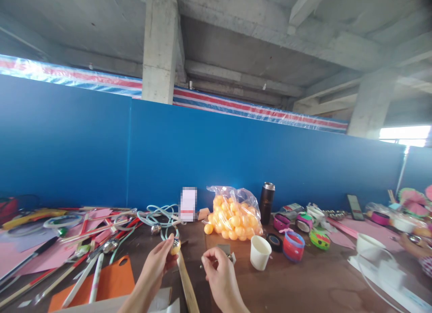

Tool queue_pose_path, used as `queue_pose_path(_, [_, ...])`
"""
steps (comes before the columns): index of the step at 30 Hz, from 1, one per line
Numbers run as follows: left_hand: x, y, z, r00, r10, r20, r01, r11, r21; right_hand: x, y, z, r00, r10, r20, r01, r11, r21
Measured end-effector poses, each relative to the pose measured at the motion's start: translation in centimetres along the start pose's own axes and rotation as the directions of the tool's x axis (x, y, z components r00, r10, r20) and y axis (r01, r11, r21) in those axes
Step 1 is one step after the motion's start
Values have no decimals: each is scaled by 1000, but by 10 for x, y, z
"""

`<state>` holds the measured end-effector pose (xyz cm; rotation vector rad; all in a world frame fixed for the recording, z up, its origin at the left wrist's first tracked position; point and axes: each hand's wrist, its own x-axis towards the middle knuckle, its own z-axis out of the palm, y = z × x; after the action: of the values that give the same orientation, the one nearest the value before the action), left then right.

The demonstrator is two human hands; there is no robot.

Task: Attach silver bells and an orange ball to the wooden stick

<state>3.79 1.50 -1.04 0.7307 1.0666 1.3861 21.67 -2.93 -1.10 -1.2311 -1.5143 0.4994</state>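
Observation:
My left hand (161,259) pinches a shiny metal ball (175,247) between thumb and fingers, with yellowish reflections on its surface. Below that ball, a wooden stick (186,279) lies on the brown table (290,288). A little to the right, my right hand (221,273) is raised over the table with thumb and fingertips pressed together. Whatever those fingers hold, if anything, is too small to make out. Just past this hand, a small dark, shiny object is partly hidden by it. A white paper cup (260,253) stands to its right.
Behind are a clear bag of orange balls (232,218), a black bottle (267,202) and a blue partition (216,155). Sticks, papers and an orange sheet (108,281) crowd the left. A power strip (388,281) and another person's hand (413,245) are at right.

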Motion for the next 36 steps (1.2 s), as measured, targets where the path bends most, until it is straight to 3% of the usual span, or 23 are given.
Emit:
queue_pose_path(9, [3,-3,-1,999,22,25,-21,1000,-7,0,0,-2,1000,-8,13,9,999,-46])
queue_pose_path(14, [1,-3,-1,999,13,32,-12,1000,-5,9,8,-15,987,-46,-152,6,966,-259])
queue_pose_path(19, [-4,2,2,1000,-2,24,2,1000,11,13,16,-25,974,-24,-226,-52,945,-323])
queue_pose_path(36, [-5,1,3,998,55,31,-56,998,25,14,18,-25,975,-3,-223,-58,962,-267])
